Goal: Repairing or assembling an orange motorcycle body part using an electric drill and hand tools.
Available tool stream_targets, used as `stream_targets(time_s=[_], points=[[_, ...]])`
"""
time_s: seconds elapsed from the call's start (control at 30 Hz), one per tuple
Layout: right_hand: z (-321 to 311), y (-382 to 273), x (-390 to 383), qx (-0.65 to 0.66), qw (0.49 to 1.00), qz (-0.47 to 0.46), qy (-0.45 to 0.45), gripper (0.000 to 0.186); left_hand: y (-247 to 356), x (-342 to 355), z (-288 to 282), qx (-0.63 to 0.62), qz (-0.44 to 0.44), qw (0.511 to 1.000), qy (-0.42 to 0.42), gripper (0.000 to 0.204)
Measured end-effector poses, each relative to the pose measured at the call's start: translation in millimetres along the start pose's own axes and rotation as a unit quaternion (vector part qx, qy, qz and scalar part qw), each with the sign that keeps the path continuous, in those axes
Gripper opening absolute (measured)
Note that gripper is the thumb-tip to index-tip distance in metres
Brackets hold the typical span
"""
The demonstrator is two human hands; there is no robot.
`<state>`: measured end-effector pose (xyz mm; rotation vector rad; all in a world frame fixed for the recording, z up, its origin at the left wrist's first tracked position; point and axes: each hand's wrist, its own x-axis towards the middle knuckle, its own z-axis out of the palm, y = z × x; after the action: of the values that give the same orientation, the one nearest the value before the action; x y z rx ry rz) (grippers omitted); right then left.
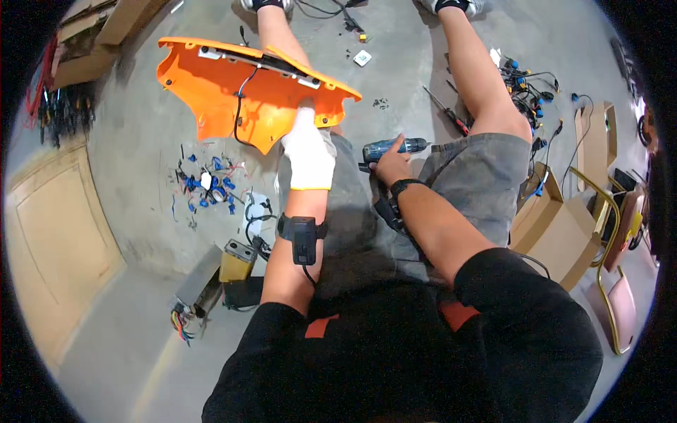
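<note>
My left hand (pixel 310 151), in a white glove, grips the lower right edge of a curved orange plastic shell (pixel 204 88). The shell's hollow inside faces me, with a black cable (pixel 240 113) hanging down it and a dark strip with pale end pieces along its far edge. The glove hides how the fingers lie. Between my thighs, my right hand (pixel 393 169) is closed round a blue cordless drill (pixel 379 149). Its bit points to the right, toward my right thigh, and its lower part is partly hidden by my hand.
Blue connectors and wire scraps (pixel 208 185) lie on the floor at left. A red-handled screwdriver (pixel 455 121) rests beside my right leg, near a heap of cables (pixel 525 88). Open cardboard boxes (pixel 557 229) stand at right; a metal box with wires (pixel 201 282) lies at lower left.
</note>
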<state>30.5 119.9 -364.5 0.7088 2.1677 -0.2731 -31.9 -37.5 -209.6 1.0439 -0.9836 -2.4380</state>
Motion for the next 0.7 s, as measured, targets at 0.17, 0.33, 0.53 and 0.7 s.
stream_targets(time_s=[0.17,0.33,0.53,0.7], points=[[1,-4,-4,0.06,0.998,-0.003,-0.022,0.105,-3,2,-10,-0.012,0.018,1.0,-0.01,0.044],[9,3,3,0.157,0.987,-0.018,-0.008,0.111,-6,-2,-13,-0.024,0.002,1.0,0.0,0.042],[11,-5,31,0.262,0.964,0.034,-0.011,0.11,-14,-3,-23,-0.028,0.023,0.999,-0.033,0.043],[-26,-40,-50,0.189,0.96,-0.199,0.047,0.11,10,-7,-48,-0.051,0.049,0.997,0.033,0.041]])
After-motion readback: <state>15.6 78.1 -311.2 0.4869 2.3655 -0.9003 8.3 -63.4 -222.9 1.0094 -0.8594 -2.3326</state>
